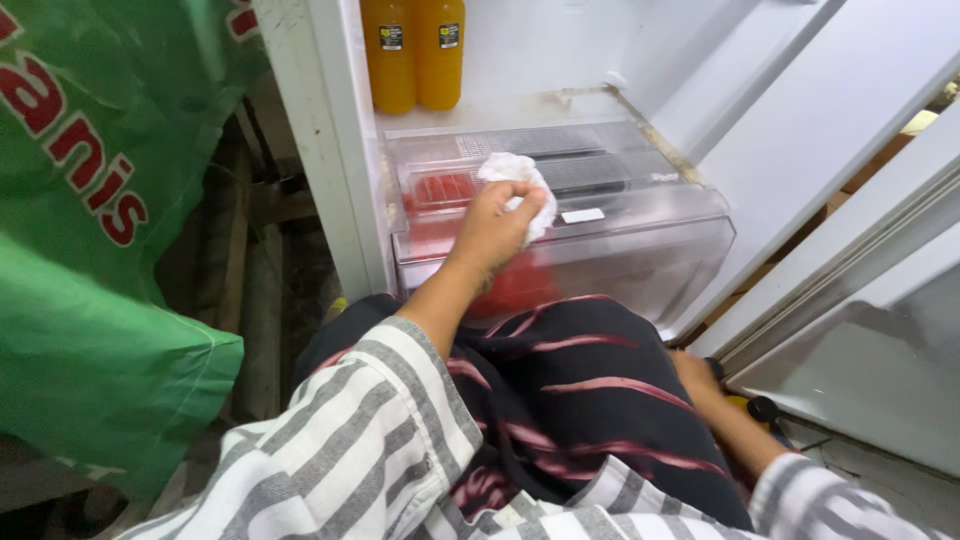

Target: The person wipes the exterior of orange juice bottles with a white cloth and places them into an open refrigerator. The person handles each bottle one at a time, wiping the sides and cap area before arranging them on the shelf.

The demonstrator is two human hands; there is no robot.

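At the fridge's point(330, 150) bottom shelf, I judge wiping is underway: my left hand point(492, 232), fingers closed around a white cloth point(520, 178), presses on the clear drawer's point(640, 215) lid. Right hand point(700, 375) mostly hidden; can't tell. Next calls for sweeping toward the lid's right edge.

Two orange juice bottles point(412, 52) stand side by side on the white fridge shelf point(520, 108). The open fridge door point(850, 330) stretches along the right. A green bag with red lettering point(95, 230) hangs at the left, beside dark wooden boards point(245, 250).
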